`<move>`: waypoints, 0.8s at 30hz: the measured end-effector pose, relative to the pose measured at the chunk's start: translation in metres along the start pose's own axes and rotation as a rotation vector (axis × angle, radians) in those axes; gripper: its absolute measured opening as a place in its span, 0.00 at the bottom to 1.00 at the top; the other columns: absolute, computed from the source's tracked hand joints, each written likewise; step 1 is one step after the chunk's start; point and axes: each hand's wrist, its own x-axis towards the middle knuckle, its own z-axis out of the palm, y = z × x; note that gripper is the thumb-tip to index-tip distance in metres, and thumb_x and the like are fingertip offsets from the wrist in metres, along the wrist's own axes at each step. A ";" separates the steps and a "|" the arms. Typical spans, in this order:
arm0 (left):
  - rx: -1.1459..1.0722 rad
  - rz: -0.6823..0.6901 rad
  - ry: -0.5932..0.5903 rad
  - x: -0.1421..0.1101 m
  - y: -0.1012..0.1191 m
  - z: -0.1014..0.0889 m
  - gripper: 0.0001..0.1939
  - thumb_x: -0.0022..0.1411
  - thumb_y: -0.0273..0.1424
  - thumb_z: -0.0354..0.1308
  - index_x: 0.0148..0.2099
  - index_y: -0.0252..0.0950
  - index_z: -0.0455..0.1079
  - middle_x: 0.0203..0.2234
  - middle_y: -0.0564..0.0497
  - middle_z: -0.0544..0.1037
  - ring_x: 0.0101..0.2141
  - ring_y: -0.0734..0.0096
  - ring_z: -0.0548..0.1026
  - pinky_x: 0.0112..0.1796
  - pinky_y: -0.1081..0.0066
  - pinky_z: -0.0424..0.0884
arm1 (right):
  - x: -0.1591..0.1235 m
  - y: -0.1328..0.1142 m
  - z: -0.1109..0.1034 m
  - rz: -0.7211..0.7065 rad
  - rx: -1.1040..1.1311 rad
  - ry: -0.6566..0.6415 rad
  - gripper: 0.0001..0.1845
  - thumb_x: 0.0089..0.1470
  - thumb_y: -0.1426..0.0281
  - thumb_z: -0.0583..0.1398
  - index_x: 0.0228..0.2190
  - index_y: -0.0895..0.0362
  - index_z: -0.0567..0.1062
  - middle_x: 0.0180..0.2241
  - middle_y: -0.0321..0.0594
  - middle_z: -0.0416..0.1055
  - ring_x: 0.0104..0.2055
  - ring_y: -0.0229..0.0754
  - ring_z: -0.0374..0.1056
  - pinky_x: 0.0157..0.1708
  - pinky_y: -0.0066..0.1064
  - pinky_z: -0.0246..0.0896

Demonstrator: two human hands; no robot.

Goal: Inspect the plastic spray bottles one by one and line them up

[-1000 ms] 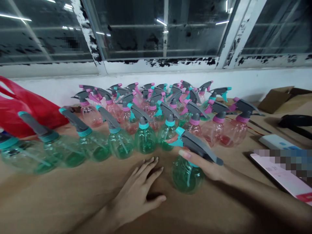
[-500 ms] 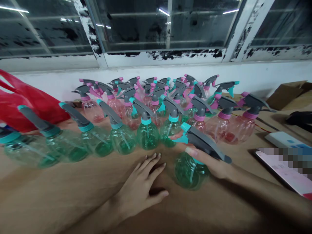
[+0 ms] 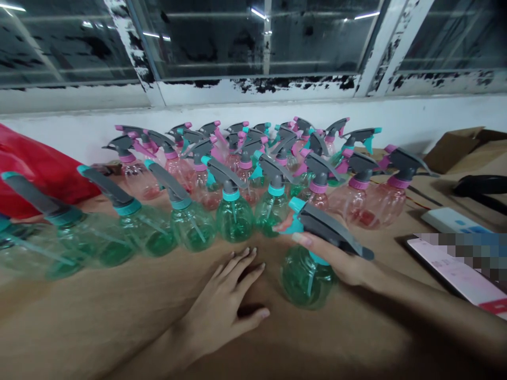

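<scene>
My right hand [image 3: 340,258] is closed around the neck of a green spray bottle [image 3: 304,279] with a grey and turquoise trigger head. The bottle stands upright on the brown table [image 3: 119,322], its nozzle facing away to the left. Palm down on the table, my left hand [image 3: 222,301] lies with its fingers spread, to the left of that bottle and holding nothing. Just beyond my fingertips runs a row of green spray bottles [image 3: 235,219]. Several pink spray bottles [image 3: 382,206] stand behind and to the right of them.
A red plastic bag [image 3: 39,169] slumps at the left. On the right are an open cardboard box [image 3: 451,150], a black object [image 3: 481,184], a white and blue box [image 3: 455,219] and a phone [image 3: 447,269] with a lit screen. A white wall below windows [image 3: 245,42] bounds the back.
The camera view has shifted slightly, first left and then back to the right. Both hands stay in place, the right one still around the same green bottle.
</scene>
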 end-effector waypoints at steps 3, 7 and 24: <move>0.000 -0.006 0.011 0.000 0.000 0.001 0.32 0.63 0.49 0.53 0.63 0.38 0.58 0.64 0.44 0.53 0.62 0.50 0.53 0.57 0.50 0.56 | 0.000 0.002 0.001 0.000 0.062 -0.018 0.16 0.57 0.57 0.57 0.43 0.51 0.73 0.36 0.38 0.72 0.36 0.43 0.70 0.37 0.36 0.65; -0.002 -0.008 0.009 0.000 0.000 0.001 0.31 0.64 0.49 0.53 0.63 0.38 0.58 0.64 0.44 0.54 0.62 0.51 0.53 0.57 0.51 0.56 | -0.003 0.006 0.003 0.003 0.090 -0.008 0.17 0.57 0.59 0.58 0.48 0.49 0.72 0.39 0.38 0.72 0.36 0.42 0.69 0.38 0.36 0.64; -0.003 0.000 0.012 0.000 0.000 0.000 0.32 0.64 0.49 0.52 0.63 0.37 0.58 0.64 0.42 0.54 0.61 0.51 0.54 0.57 0.51 0.55 | -0.003 0.002 0.004 0.083 0.141 0.010 0.23 0.56 0.62 0.60 0.53 0.47 0.68 0.34 0.36 0.71 0.31 0.39 0.67 0.32 0.34 0.63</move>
